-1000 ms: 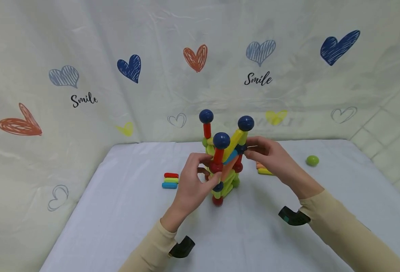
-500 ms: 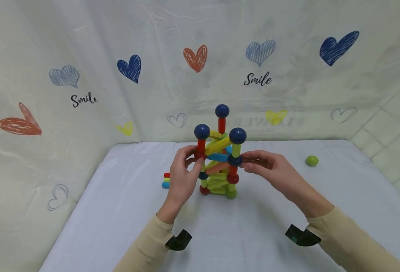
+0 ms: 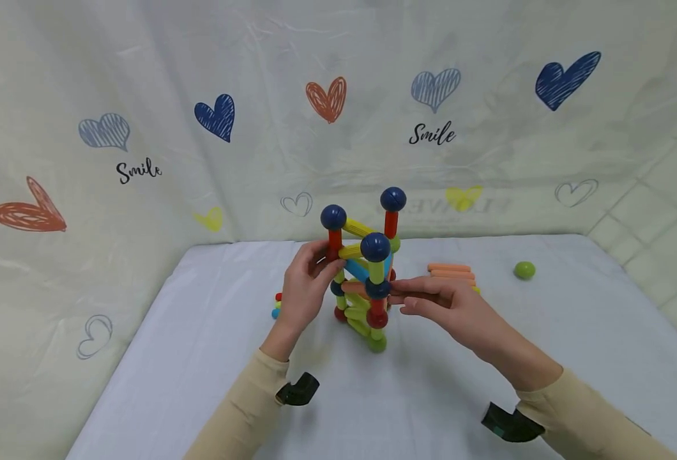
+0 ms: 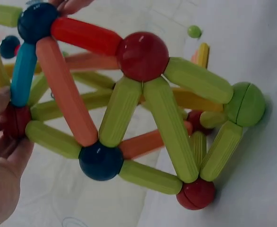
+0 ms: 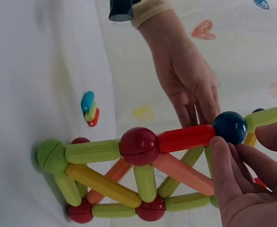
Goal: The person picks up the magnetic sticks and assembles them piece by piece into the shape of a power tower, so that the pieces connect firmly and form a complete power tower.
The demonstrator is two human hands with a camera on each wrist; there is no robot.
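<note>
A tower point(image 3: 357, 271) of magnetic sticks and balls stands on the white cloth, with blue balls topping three columns. My left hand point(image 3: 305, 291) pinches a red ball point(image 4: 16, 121) high on the left column between thumb and fingers. From the right, my right hand point(image 3: 453, 310) touches a dark blue ball point(image 5: 229, 127) on the front column with its fingertips, the thumb held apart. Below that ball, a red stick point(image 5: 186, 138) leads to another red ball point(image 5: 139, 146). A green ball point(image 4: 245, 104) forms the foot of this column. The hands partly cover the tower's sides.
Orange sticks point(image 3: 452, 275) lie behind the right hand. Farther right is a loose green ball point(image 3: 525, 270). A small group of sticks, including a blue stick point(image 5: 87, 101), lies left of the tower. A curtain point(image 3: 246, 185) printed with hearts hangs behind the table.
The tower has turned clockwise as seen from above. Its right column has come to the front, the front one has swung left with my left hand. My right hand has moved nearer.
</note>
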